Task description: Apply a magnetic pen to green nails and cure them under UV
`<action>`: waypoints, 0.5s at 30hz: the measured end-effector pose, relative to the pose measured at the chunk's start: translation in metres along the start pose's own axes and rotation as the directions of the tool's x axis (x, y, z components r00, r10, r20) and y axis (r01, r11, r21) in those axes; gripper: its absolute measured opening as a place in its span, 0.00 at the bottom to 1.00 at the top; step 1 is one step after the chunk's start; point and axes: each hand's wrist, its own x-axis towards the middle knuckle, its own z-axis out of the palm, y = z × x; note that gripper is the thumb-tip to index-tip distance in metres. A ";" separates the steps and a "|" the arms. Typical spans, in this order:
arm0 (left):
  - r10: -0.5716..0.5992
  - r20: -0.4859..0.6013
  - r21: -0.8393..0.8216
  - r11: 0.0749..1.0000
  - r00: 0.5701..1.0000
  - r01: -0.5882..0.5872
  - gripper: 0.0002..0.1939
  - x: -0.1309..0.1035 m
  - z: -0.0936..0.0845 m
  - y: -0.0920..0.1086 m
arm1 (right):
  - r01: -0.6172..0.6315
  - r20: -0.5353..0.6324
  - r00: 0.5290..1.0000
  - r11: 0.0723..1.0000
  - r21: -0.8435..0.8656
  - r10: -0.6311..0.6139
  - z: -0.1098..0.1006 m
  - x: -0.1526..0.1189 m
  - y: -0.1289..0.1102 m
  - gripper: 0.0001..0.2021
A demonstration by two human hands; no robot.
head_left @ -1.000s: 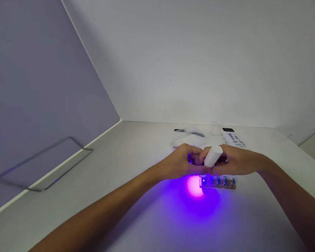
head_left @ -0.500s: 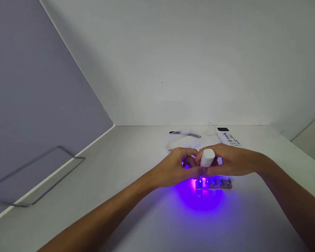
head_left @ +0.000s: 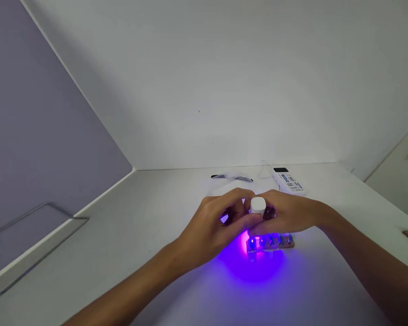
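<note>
Left hand (head_left: 217, 226): curled nearly closed, its thumb against the near side of a white lamp (head_left: 258, 206).
Right hand (head_left: 287, 212): wrapped in from the other side, also gripping the lamp (its far fingers are hidden).
Lamp: held upright between both hands above the left part of the strip; whether it touches anything below cannot be seen.
Strip (head_left: 289, 246): on the tabletop (head_left: 163, 203), just under and in front of the hands, carrying a row of small shiny pieces.
Done: the pieces sit in their row and the lamp is lit, its purple light strongest at the left end.
Left: the lighting seems under way, not finished; the right-end pieces get less glow, and how many are complete cannot be told.
</note>
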 end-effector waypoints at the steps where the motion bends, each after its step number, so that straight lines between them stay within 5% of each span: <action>1: 0.007 0.011 0.001 1.000 1.000 -0.007 0.05 0.000 0.000 0.001 | -0.013 0.002 1.000 1.000 -0.009 0.013 0.000 0.000 -0.001 0.11; 15: 0.000 0.024 0.001 1.000 1.000 0.000 0.08 0.000 0.001 0.002 | -0.160 0.061 0.986 0.986 0.048 0.157 0.002 -0.002 -0.006 0.15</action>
